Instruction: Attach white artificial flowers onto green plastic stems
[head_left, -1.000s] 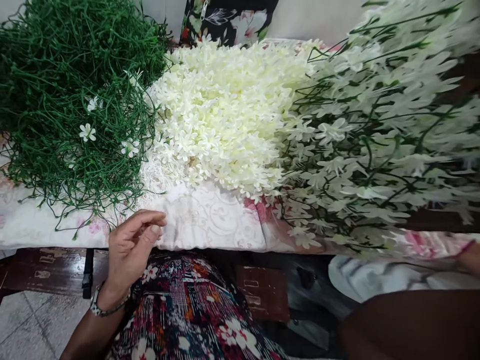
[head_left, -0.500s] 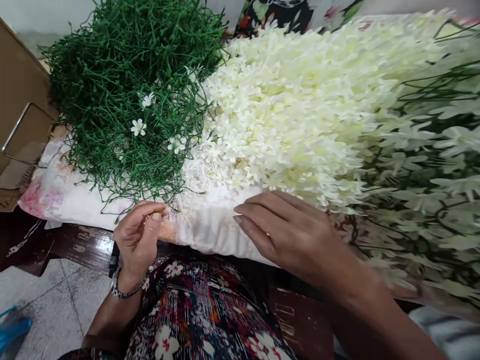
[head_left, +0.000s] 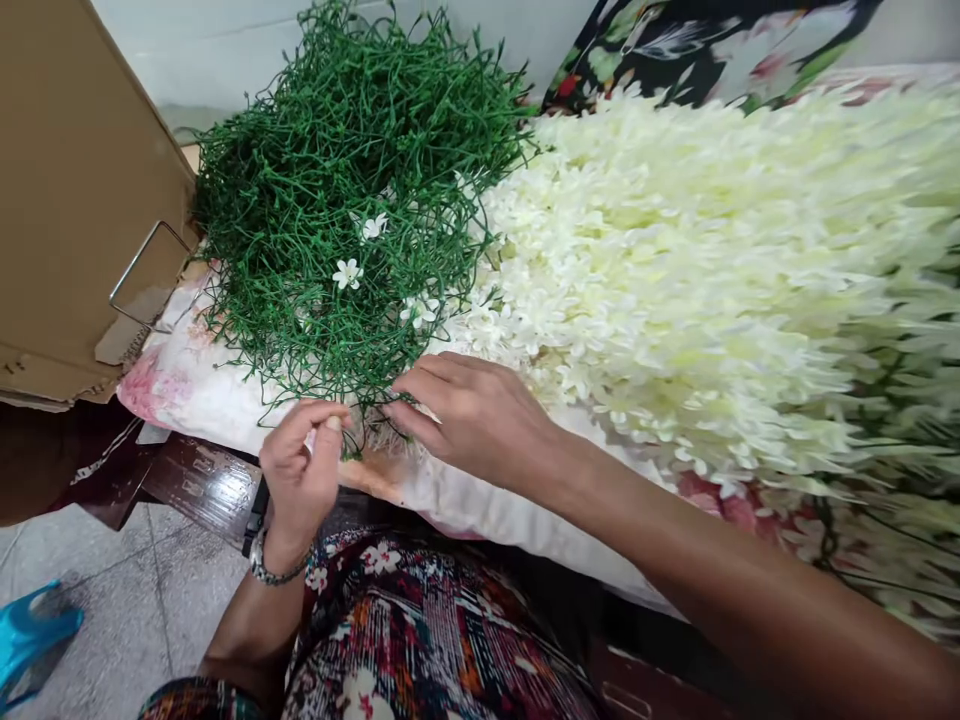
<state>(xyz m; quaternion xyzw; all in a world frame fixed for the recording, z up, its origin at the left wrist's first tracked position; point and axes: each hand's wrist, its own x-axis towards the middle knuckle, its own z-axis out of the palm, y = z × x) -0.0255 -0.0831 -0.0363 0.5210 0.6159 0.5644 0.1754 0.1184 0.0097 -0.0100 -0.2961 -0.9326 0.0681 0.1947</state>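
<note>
My left hand (head_left: 304,462) is closed in a pinch at the cushion's front edge; what sits between thumb and forefinger, if anything, is too small to make out. Close by on its right, my right hand (head_left: 469,420) has thumb and fingers drawn near each other at the lower edge of the green stems, its fingertips partly hidden among them. A tangled heap of green plastic stems (head_left: 352,160) lies just beyond both hands, with a few white blossoms (head_left: 348,274) on it. Right of the heap spreads a large pile of cream-white artificial flowers (head_left: 697,260).
Everything lies on a floral padded cloth (head_left: 232,395). A cardboard box (head_left: 82,200) with a metal wire handle (head_left: 139,265) stands at the left. Behind the flowers is a black floral fabric (head_left: 690,55). A blue plastic object (head_left: 37,635) rests on the tiled floor.
My right hand has moved left, from over the bare cloth to the edge of the green stems near my left hand. The left hand keeps its pinch. The view has shifted left.
</note>
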